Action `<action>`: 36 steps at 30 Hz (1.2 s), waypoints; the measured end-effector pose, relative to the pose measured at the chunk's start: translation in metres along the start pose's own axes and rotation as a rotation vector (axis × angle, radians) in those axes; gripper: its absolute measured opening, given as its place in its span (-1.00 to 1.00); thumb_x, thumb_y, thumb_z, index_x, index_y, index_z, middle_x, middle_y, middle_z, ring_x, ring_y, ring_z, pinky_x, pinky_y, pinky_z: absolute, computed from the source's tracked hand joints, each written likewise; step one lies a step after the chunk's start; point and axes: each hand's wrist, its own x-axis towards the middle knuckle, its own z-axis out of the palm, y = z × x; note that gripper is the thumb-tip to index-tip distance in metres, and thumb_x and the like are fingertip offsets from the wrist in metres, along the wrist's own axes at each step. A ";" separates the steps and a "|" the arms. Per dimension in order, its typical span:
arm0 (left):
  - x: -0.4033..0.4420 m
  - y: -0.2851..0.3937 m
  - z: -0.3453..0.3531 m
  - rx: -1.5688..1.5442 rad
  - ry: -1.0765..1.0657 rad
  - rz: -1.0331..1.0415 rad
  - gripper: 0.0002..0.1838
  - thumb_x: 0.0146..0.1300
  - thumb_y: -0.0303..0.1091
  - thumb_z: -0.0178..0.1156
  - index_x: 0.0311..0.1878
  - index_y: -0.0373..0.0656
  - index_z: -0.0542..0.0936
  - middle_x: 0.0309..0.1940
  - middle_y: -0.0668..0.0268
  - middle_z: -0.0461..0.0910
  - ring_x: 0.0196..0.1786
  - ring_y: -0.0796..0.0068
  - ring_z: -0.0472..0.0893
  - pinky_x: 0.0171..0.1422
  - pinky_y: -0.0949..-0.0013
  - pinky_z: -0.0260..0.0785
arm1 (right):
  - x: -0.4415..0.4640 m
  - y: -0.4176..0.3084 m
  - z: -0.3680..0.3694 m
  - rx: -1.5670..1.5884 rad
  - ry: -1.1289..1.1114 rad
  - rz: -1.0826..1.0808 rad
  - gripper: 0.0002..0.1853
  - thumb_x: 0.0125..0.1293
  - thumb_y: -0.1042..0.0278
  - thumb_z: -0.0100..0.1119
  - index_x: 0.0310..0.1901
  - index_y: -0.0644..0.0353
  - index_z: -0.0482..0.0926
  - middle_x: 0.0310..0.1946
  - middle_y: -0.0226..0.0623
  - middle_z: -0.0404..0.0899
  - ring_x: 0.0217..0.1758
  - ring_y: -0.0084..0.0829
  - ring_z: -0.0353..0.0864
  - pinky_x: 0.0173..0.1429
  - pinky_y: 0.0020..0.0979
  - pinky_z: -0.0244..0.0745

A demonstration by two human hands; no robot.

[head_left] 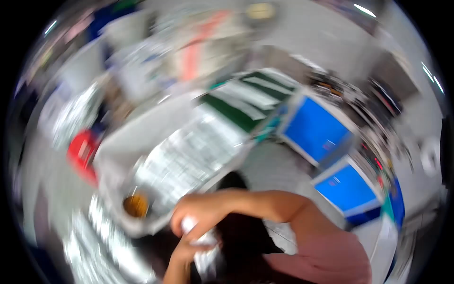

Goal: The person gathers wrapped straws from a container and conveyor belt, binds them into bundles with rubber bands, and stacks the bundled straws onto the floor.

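Note:
My two hands are together at the bottom centre, in front of my dark clothing. My right hand (pixel 202 213), reaching in from the pink sleeve, has its fingers curled round a crumpled white piece (pixel 206 262), perhaps plastic film or cloth. From below, my left hand (pixel 188 248) grips the same white piece. Motion blur hides its exact kind. Just beyond the hands stands a large whitish bin (pixel 137 137). Stacked shiny silver sheets or bags (pixel 189 151) lie in it, along with a round tub of something orange-brown (pixel 136 205).
A green conveyor belt (pixel 231 111) with pale strips leads down into the bin. Blue-panelled machine cabinets (pixel 319 128) stand right. Silver rolls or bags (pixel 90 251) lie lower left, a red object (pixel 83 154) beside the bin. White sacks (pixel 213 47) are piled behind.

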 end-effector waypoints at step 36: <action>-0.245 -0.076 -0.240 1.515 1.964 0.038 -0.31 0.08 0.03 0.17 0.10 -0.33 0.29 0.00 -0.03 0.35 0.03 0.00 0.35 0.09 0.06 0.22 | -0.019 0.200 0.008 -0.515 0.884 0.531 -0.63 0.08 0.33 0.17 -0.09 0.33 0.41 -0.15 -0.07 0.44 -0.07 -0.11 0.44 -0.01 -0.27 0.36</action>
